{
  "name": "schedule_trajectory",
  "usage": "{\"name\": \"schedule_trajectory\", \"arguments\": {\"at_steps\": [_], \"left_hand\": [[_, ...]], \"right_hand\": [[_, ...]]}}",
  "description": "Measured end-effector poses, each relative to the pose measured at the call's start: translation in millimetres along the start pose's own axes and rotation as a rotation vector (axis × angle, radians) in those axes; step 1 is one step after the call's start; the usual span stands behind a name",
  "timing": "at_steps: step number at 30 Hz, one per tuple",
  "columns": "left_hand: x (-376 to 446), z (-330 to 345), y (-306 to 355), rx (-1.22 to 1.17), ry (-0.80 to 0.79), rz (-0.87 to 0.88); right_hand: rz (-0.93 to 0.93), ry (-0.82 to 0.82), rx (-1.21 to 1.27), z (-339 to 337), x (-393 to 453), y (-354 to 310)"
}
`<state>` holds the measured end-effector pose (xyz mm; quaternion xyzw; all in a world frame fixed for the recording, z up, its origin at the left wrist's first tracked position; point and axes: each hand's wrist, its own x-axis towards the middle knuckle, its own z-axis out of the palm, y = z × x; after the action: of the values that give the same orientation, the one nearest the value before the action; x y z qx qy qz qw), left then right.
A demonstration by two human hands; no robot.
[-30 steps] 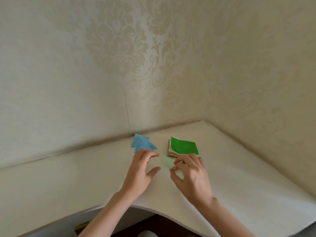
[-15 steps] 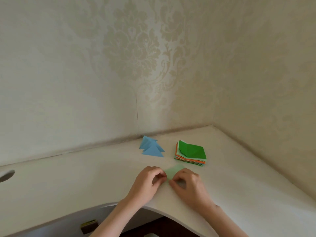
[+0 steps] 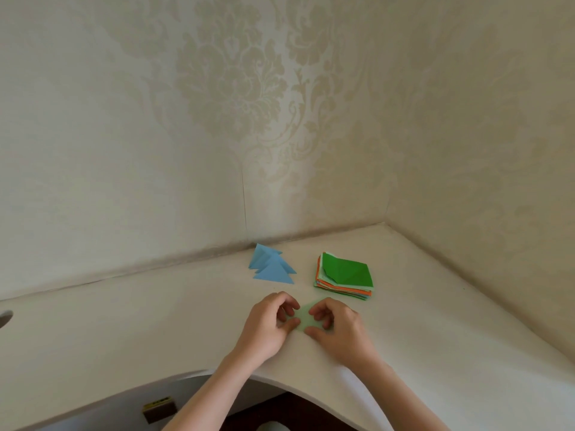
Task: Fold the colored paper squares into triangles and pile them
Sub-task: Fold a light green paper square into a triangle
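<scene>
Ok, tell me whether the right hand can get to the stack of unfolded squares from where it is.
Probably yes. The right hand pinches the light green paper just in front of the stack of squares, and only bare desk lies between them; it must let go first.

the folded triangles [image 3: 271, 266] lie far on the table [image 3: 124, 321], close to the wall [image 3: 124, 150]. the stack of squares [image 3: 344, 279] sits to their right, apart from them. nearer, a single sheet [image 3: 303, 318] lies between the left hand [image 3: 267, 329] and the right hand [image 3: 339, 329].
</scene>
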<state>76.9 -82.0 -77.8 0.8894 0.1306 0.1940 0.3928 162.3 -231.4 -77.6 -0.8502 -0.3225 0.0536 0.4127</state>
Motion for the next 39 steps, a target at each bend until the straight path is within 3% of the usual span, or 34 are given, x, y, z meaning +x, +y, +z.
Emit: {"name": "schedule_trajectory", "arguments": {"at_steps": [7, 18, 29, 35, 39], "left_hand": [[-3, -3, -2, -0.019, 0.011, 0.044], [-18, -10, -1, -0.029, 0.022, 0.098], [-15, -6, -8, 0.029, 0.061, 0.173], [-15, -3, -9, 0.06, 0.055, 0.244], [-14, -3, -7, 0.052, 0.067, 0.256]], "right_hand": [[0.006, -0.1, 0.017, -12, -1, 4], [-0.117, -0.016, -0.157, 4, -4, -1], [-0.275, -0.154, -0.11, -15, 8, 3], [-0.274, 0.02, -0.013, -15, -1, 10], [-0.316, 0.012, -0.046, -16, -10, 19]]}}
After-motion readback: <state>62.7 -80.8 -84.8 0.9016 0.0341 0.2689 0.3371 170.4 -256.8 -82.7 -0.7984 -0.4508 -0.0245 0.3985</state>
